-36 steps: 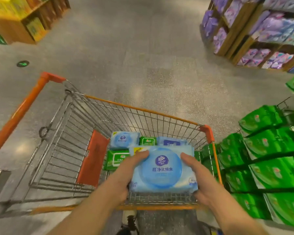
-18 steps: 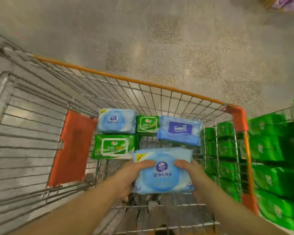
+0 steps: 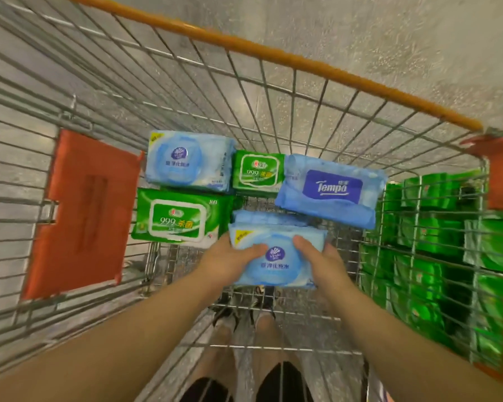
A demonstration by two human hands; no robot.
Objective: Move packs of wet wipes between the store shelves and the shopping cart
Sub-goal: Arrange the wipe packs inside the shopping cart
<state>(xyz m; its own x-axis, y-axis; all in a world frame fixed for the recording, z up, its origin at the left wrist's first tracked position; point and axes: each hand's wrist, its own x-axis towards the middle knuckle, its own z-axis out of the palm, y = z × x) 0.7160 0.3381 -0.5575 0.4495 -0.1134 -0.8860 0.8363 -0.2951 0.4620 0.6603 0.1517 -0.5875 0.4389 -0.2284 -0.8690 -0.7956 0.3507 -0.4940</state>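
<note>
Both hands hold a light blue pack of wet wipes [image 3: 276, 265] low inside the wire shopping cart [image 3: 273, 91], near its bottom. My left hand [image 3: 230, 261] grips the pack's left edge with the thumb on top. My right hand [image 3: 321, 261] grips its right edge the same way. Further in lie a matching blue pack [image 3: 186, 161], a large green pack [image 3: 180, 217], a small green pack [image 3: 257, 171] and a blue Tempo pack [image 3: 331, 190].
The cart has an orange rim [image 3: 273, 58] and an orange flap [image 3: 84, 210] on its left wall. Green packs fill the store shelf [image 3: 436, 250] seen through the right side of the cart. Below the cart's mesh show my legs and shoes.
Both hands have lowered the blue pack from above the cart's near edge down into the basket, and the view has tilted down and closer to the cart.
</note>
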